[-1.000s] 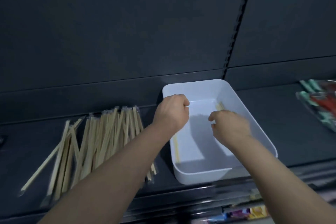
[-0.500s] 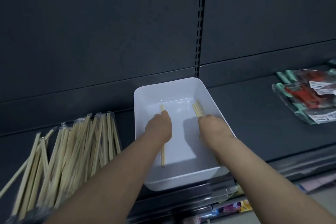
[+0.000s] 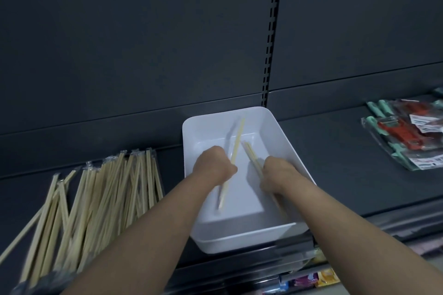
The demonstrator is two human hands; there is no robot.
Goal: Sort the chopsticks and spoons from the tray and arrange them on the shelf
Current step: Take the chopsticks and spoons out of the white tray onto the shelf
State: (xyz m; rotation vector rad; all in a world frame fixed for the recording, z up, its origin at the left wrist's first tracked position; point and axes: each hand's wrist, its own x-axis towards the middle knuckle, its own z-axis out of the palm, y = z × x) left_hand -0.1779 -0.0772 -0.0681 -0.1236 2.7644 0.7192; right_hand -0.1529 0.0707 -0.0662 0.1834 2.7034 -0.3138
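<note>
Head view, one dark shelf [image 3: 335,151]. Item: white tray [image 3: 282,132], centre, near the front edge, nearly emptied. Item: left hand [image 3: 213,166], fingers curled shut around one chopstick pair [image 3: 236,143], tilted up off the tray floor. Item: right hand [image 3: 280,175], closed on a second chopstick pair [image 3: 250,157]. Item: sorted chopstick pile [image 3: 107,189], fanned on the shelf left of the tray, most stock apparently moved. Item: packaged spoons [image 3: 407,132], far right, well apart. Outstanding, by judgement: these last pairs to join the pile.
</note>
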